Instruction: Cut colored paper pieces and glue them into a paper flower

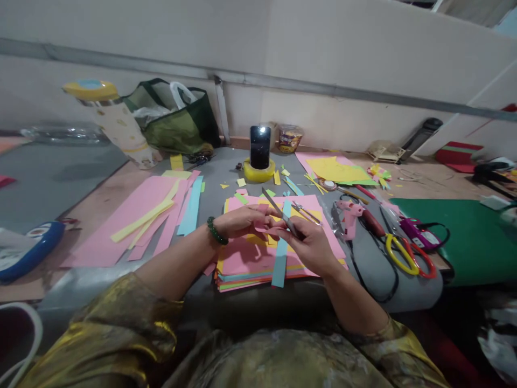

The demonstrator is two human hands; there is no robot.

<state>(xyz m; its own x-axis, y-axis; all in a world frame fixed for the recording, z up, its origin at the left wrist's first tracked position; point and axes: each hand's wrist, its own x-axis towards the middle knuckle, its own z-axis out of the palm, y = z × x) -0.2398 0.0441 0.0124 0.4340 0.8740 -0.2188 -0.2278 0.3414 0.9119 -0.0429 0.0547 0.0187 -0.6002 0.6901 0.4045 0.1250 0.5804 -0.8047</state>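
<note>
My left hand (pixel 247 221), with a green bead bracelet at the wrist, pinches a pink paper strip (pixel 262 226) in curled fingers. My right hand (pixel 310 242) is closed round a slim dark metal blade (pixel 277 205) that points up and to the left; its handle is mostly hidden in the palm. The fingertips of both hands nearly meet at the strip. Below them lies a stack of coloured paper (pixel 250 264), pink on top with yellow pieces. A light blue strip (pixel 280 261) lies across it, and a small metal tool (pixel 307 212) rests near its back edge.
Pink sheets (pixel 133 215) with loose strips lie left. A phone (pixel 259 146) stands in a yellow tape roll (pixel 259 171) behind the stack. To the right are a pink glue gun (pixel 348 216) and red-and-yellow scissors (pixel 404 256). A bottle (pixel 117 126) and green bag (pixel 177 126) stand at back left.
</note>
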